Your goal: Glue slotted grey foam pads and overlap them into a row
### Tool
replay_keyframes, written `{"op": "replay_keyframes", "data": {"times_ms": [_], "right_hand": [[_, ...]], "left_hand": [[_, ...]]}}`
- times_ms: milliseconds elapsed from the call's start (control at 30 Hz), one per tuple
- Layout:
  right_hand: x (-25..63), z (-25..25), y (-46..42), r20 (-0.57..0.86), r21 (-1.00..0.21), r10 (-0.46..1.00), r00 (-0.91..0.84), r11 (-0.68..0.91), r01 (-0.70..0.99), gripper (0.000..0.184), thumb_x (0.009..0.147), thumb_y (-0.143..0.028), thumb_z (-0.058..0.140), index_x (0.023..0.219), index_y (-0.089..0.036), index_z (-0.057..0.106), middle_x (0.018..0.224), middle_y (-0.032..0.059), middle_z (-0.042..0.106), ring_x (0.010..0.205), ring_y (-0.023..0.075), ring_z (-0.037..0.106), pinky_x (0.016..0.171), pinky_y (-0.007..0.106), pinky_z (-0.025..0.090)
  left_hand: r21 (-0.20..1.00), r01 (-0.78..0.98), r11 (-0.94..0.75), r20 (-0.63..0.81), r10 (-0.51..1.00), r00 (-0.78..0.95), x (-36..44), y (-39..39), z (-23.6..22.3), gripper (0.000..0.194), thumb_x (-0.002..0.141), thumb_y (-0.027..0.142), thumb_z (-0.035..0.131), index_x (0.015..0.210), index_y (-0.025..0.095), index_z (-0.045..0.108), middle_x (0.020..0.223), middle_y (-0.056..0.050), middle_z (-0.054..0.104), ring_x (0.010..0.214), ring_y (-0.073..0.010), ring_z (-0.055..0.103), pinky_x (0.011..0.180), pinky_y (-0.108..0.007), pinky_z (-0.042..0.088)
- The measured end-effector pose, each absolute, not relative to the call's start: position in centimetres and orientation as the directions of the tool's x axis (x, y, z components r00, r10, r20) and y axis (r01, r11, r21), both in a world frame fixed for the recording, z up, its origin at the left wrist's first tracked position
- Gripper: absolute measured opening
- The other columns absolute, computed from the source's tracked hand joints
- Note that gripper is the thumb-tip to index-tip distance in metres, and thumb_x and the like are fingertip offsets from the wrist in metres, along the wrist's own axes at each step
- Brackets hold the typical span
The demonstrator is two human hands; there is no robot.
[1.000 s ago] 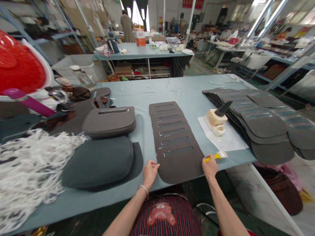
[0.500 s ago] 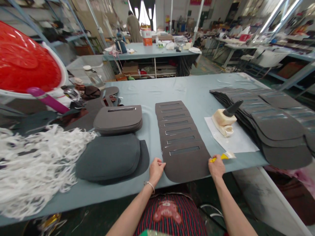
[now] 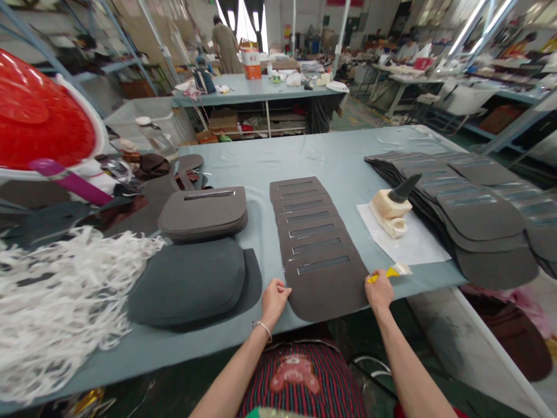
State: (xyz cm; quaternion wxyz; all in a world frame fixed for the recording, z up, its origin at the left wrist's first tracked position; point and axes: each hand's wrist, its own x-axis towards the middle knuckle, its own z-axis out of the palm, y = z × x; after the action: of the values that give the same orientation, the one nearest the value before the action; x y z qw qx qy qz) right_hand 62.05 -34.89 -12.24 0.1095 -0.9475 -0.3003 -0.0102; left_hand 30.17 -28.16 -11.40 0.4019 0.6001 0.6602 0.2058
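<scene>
A row of overlapping dark brown panels [image 3: 326,293], each with a narrow slot, runs away from me on the table. My left hand [image 3: 275,301] is closed in a pinch at the left edge of the nearest panel. At that panel's right edge, my right hand [image 3: 380,292] is closed around the yellow handle of a brush [image 3: 395,271], its pale bristles pointing right. Beyond the brush, a cream-coloured block-like container [image 3: 389,210] with a black cone [image 3: 404,188] stands on a white sheet [image 3: 420,252].
Left of the row lie a stack of slotted brown panels [image 3: 204,215], dark grey-green panels [image 3: 187,281] and a heap of white strips [image 3: 65,302]. More layered dark panels [image 3: 483,215] cover the table's right side. A person [image 3: 225,46] stands at the far table.
The whole view has shifted slightly, so the far tables and items appear a little further left. Both hands stay at the nearest panel's edges, and the brush remains in my right hand.
</scene>
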Motion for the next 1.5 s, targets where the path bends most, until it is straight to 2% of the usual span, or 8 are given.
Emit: {"op": "replay_keyframes", "data": {"times_ms": [400, 700, 800, 900, 1000, 1167, 1300, 1500], "right_hand": [[61.7, -11.4, -34.6, 0.044, -0.111, 0.653, 0.756, -0.749, 0.654, 0.016, 0.085, -0.026, 0.048, 0.100, -0.020, 0.052, 0.084, 0.0043, 0.053, 0.067, 0.0141, 0.051, 0.055, 0.024, 0.026], [61.1, -10.4, -34.4, 0.097, -0.052, 0.686, 0.721, -0.720, 0.692, 0.023, 0.082, -0.024, 0.047, 0.104, -0.019, 0.053, 0.090, 0.0106, 0.053, 0.089, 0.0243, 0.052, 0.062, 0.028, 0.036], [61.8, -10.0, -34.6, 0.114, -0.121, 0.644, 0.757, -0.747, 0.654, 0.031, 0.078, -0.027, 0.049, 0.108, -0.019, 0.052, 0.089, 0.0111, 0.056, 0.088, 0.0263, 0.053, 0.062, 0.030, 0.037], [62.2, -9.8, -34.5, 0.183, -0.204, 0.648, 0.740, -0.711, 0.673, 0.034, 0.075, -0.028, 0.050, 0.108, -0.017, 0.054, 0.084, 0.0114, 0.057, 0.083, 0.0269, 0.055, 0.060, 0.030, 0.037], [60.9, -9.5, -33.8, 0.246, -0.278, 0.685, 0.685, -0.628, 0.727, 0.032, 0.076, -0.035, 0.051, 0.101, -0.016, 0.057, 0.080, 0.0115, 0.059, 0.073, 0.0256, 0.055, 0.058, 0.031, 0.036], [54.3, -6.5, -31.9, 0.224, -0.442, 0.795, 0.563, -0.432, 0.786, 0.045, 0.085, -0.053, 0.037, 0.099, -0.017, 0.060, 0.076, 0.0083, 0.062, 0.062, 0.0201, 0.055, 0.057, 0.029, 0.036], [49.5, -4.1, -30.1, 0.234, -0.612, 0.892, 0.387, -0.175, 0.771, 0.050, 0.088, -0.054, 0.032, 0.109, -0.019, 0.060, 0.095, 0.0086, 0.064, 0.080, 0.0197, 0.058, 0.070, 0.028, 0.041], [45.7, -3.5, -28.5, 0.046, -0.861, 0.915, 0.400, -0.167, 0.480, 0.038, 0.077, -0.055, 0.052, 0.079, -0.018, 0.063, 0.067, -0.0002, 0.060, 0.056, 0.0125, 0.051, 0.054, 0.021, 0.039]], "left_hand": [[0.691, 0.718, 0.085, -0.226, 0.969, 0.103, 30.5, -28.2, -10.8, 0.011, 0.071, 0.028, 0.060, 0.072, 0.021, 0.051, 0.063, 0.003, 0.055, 0.061, -0.0126, 0.052, 0.059, -0.024, 0.033], [0.749, 0.660, 0.064, -0.210, 0.967, 0.144, 30.6, -28.6, -9.7, 0.012, 0.077, 0.023, 0.053, 0.068, 0.018, 0.059, 0.072, -0.001, 0.059, 0.068, -0.0127, 0.054, 0.065, -0.025, 0.039], [0.806, 0.586, 0.081, -0.219, 0.961, 0.170, 28.5, -28.1, -8.2, 0.022, 0.084, 0.028, 0.042, 0.082, 0.020, 0.063, 0.070, 0.001, 0.063, 0.062, -0.0113, 0.057, 0.064, -0.024, 0.043], [0.837, 0.546, 0.015, -0.048, 0.998, 0.046, 23.8, -27.3, -6.0, 0.028, 0.089, 0.030, 0.034, 0.098, 0.021, 0.059, 0.087, -0.002, 0.066, 0.077, -0.0122, 0.061, 0.075, -0.026, 0.046], [0.770, 0.638, -0.028, 0.193, 0.963, -0.190, 17.4, -26.5, -4.2, 0.024, 0.087, 0.030, 0.038, 0.097, 0.020, 0.058, 0.098, -0.006, 0.062, 0.090, -0.0161, 0.058, 0.083, -0.031, 0.045], [0.659, 0.748, 0.084, 0.327, 0.863, -0.385, 10.7, -26.3, -3.6, 0.019, 0.084, 0.029, 0.044, 0.094, 0.019, 0.057, 0.093, -0.006, 0.058, 0.087, -0.0191, 0.056, 0.082, -0.035, 0.045], [0.675, 0.737, -0.030, 0.266, 0.942, -0.205, 14.6, -27.5, -5.0, 0.017, 0.085, 0.029, 0.044, 0.093, 0.020, 0.056, 0.093, -0.005, 0.058, 0.088, -0.0189, 0.055, 0.083, -0.035, 0.044], [0.622, 0.722, -0.302, 0.111, 0.948, 0.300, 26.5, -29.4, -6.5, 0.015, 0.084, 0.020, 0.047, 0.096, 0.022, 0.054, 0.098, -0.003, 0.059, 0.094, -0.0190, 0.052, 0.083, -0.035, 0.041]]}}
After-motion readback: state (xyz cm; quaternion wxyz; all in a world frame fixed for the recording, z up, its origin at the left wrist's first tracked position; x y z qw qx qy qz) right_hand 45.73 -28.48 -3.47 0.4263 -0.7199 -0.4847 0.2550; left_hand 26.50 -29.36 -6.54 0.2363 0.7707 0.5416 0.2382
